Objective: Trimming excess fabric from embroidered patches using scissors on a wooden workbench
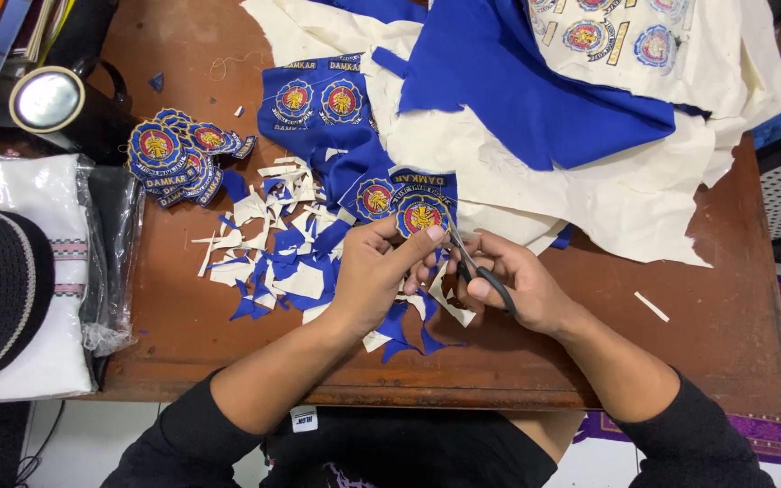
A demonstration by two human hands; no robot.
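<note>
While the left hand (374, 271) pinches a round embroidered patch (421, 215) near the wooden table's (725, 316) front edge, the right hand (512, 282) grips black scissors (474, 267), blades seemingly at the patch's rim. Scraps (282, 253) crowd leftward; bare tabletop lies rightward.

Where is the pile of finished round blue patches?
In the head view, the stack of round blue embroidered patches lies on the brown wooden table, left of both hands, between the black cylinder and the blue-and-white fabric scraps.
</note>
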